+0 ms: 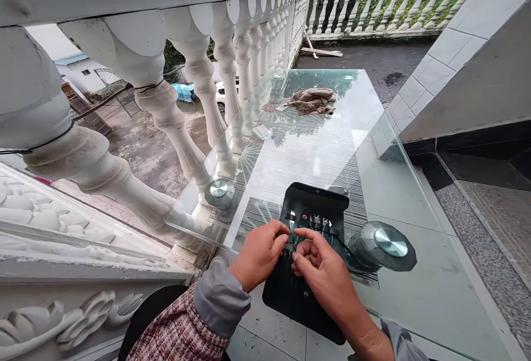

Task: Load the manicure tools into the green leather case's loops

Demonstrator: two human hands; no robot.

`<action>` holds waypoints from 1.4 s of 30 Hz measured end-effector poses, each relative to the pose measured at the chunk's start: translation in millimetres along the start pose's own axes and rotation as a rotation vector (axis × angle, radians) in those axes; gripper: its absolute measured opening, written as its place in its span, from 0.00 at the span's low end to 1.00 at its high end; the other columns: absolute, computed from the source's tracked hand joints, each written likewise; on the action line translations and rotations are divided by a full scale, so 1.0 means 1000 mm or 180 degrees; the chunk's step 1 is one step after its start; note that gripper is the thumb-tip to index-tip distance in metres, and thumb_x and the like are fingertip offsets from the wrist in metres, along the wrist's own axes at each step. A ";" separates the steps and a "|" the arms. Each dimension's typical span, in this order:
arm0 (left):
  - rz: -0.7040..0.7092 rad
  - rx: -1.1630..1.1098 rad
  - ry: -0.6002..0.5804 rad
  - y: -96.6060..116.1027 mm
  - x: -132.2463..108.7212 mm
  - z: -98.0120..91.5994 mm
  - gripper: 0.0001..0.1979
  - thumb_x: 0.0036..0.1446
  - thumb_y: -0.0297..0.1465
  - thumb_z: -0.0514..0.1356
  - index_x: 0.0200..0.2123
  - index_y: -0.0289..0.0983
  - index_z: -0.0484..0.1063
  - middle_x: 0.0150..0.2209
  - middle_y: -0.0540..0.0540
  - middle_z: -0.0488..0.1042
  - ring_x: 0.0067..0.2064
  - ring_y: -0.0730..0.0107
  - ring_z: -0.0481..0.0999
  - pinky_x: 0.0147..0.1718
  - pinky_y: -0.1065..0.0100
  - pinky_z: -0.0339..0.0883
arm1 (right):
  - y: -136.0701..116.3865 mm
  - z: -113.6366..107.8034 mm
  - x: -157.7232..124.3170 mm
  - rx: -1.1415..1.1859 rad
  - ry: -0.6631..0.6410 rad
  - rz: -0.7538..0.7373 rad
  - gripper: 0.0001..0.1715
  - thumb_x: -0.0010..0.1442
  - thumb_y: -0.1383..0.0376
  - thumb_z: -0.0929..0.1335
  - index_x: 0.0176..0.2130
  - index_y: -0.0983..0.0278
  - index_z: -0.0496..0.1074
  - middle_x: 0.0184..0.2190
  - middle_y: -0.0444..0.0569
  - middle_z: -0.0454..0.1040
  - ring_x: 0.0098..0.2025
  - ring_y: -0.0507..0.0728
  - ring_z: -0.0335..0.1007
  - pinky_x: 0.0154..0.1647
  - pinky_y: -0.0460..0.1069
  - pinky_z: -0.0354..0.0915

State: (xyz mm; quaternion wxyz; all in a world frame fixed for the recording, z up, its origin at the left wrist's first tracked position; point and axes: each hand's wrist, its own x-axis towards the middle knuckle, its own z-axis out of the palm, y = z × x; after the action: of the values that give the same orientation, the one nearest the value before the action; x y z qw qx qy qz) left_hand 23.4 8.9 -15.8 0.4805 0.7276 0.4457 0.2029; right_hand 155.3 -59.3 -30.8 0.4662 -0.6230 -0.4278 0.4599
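An open black case (305, 317) lies at the near edge of the glass table, its flap raised at the far side. Several small metal tools (319, 221) sit in loops along its far half, like a manicure set. Over the middle of the case, my left hand (261, 250) has thumb and forefinger pinched together at a small slim piece by the straps. Close beside it, my right hand (321, 264) has its fingers curled and thumb bent in at the same spot. What either hand pinches is too small and covered to make out.
The glass table (418, 278) stands on pillar legs with round metal caps, one at right (390, 242) and one at left (219, 189). A crumpled brown cloth (313, 101) lies at its far end. A white balustrade (174, 106) runs along the left; steps (489, 206) are on the right.
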 end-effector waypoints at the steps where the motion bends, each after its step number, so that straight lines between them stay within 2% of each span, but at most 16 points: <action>1: 0.0013 0.0068 -0.0028 0.000 0.000 0.000 0.07 0.58 0.30 0.51 0.35 0.39 0.68 0.32 0.51 0.72 0.32 0.72 0.71 0.31 0.74 0.64 | -0.001 -0.001 0.000 0.0249 -0.0025 0.0120 0.21 0.53 0.59 0.66 0.47 0.60 0.63 0.27 0.40 0.65 0.27 0.51 0.68 0.30 0.49 0.68; 6: 0.0050 0.0051 -0.0027 0.003 0.000 0.001 0.02 0.55 0.29 0.55 0.32 0.39 0.67 0.30 0.52 0.72 0.32 0.72 0.70 0.31 0.74 0.63 | -0.007 -0.003 -0.002 0.1110 -0.0007 0.0423 0.27 0.48 0.54 0.71 0.45 0.61 0.62 0.32 0.42 0.66 0.30 0.53 0.72 0.33 0.52 0.71; 11: 0.0118 -0.0400 0.0104 0.002 -0.001 0.001 0.03 0.51 0.26 0.57 0.31 0.37 0.67 0.28 0.52 0.70 0.32 0.73 0.69 0.32 0.74 0.63 | -0.005 0.001 -0.003 0.1265 -0.0208 0.0457 0.26 0.47 0.53 0.71 0.42 0.61 0.61 0.31 0.42 0.66 0.30 0.54 0.72 0.32 0.52 0.72; 13: 0.0069 -0.0554 0.0128 0.001 0.000 0.002 0.04 0.50 0.25 0.57 0.32 0.37 0.67 0.28 0.52 0.69 0.31 0.74 0.69 0.31 0.74 0.63 | -0.001 0.001 -0.002 0.1032 -0.0277 0.0322 0.23 0.50 0.54 0.70 0.41 0.61 0.62 0.30 0.42 0.65 0.30 0.53 0.72 0.33 0.52 0.72; 15: 0.0005 -0.0710 0.0114 -0.001 0.000 0.002 0.04 0.50 0.25 0.56 0.32 0.36 0.66 0.28 0.52 0.69 0.30 0.75 0.68 0.29 0.74 0.63 | 0.004 -0.001 -0.002 0.0512 -0.0239 -0.0007 0.18 0.53 0.56 0.68 0.42 0.61 0.63 0.30 0.42 0.66 0.30 0.53 0.71 0.33 0.51 0.71; 20: -0.0203 -0.1059 0.0049 -0.004 0.003 0.001 0.04 0.47 0.24 0.56 0.29 0.36 0.64 0.24 0.55 0.64 0.24 0.78 0.65 0.23 0.75 0.62 | 0.009 -0.008 -0.002 -0.1307 0.0241 -0.1500 0.05 0.60 0.64 0.63 0.36 0.61 0.69 0.32 0.46 0.71 0.33 0.53 0.69 0.34 0.48 0.66; 22: -0.0246 -0.1070 0.0052 -0.005 0.004 0.001 0.05 0.47 0.24 0.56 0.29 0.37 0.63 0.23 0.55 0.64 0.24 0.77 0.65 0.22 0.75 0.62 | 0.010 -0.009 -0.002 -0.1746 0.0301 -0.1992 0.07 0.61 0.66 0.62 0.33 0.61 0.69 0.30 0.47 0.71 0.33 0.53 0.68 0.34 0.48 0.64; 24: -0.0245 -0.0928 0.0080 -0.005 0.004 0.001 0.04 0.47 0.24 0.56 0.29 0.37 0.63 0.23 0.55 0.64 0.24 0.77 0.65 0.23 0.75 0.61 | 0.011 -0.010 -0.001 -0.2075 0.0315 -0.2241 0.09 0.62 0.67 0.61 0.32 0.62 0.69 0.28 0.46 0.70 0.31 0.52 0.67 0.32 0.47 0.62; 31: -0.0222 -0.0062 0.0078 -0.001 0.005 0.000 0.03 0.48 0.23 0.56 0.26 0.37 0.66 0.22 0.55 0.66 0.26 0.75 0.66 0.26 0.74 0.61 | 0.013 -0.010 0.001 -0.2562 0.0435 -0.2249 0.13 0.63 0.65 0.61 0.28 0.62 0.68 0.23 0.44 0.68 0.28 0.52 0.64 0.30 0.47 0.57; 42: -0.0024 0.0392 0.0201 -0.004 0.008 0.001 0.05 0.48 0.22 0.57 0.27 0.37 0.69 0.25 0.54 0.69 0.30 0.73 0.68 0.29 0.74 0.60 | 0.017 -0.004 0.003 -0.2605 0.0467 -0.2212 0.15 0.64 0.65 0.60 0.27 0.62 0.68 0.23 0.44 0.67 0.28 0.52 0.64 0.29 0.48 0.56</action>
State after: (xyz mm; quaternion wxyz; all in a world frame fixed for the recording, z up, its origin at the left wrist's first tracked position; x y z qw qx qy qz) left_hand 26.5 15.9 -20.6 0.4212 0.7473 0.4750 0.1961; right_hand 161.5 -60.8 -47.4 0.3388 -0.6059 -0.7191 0.0297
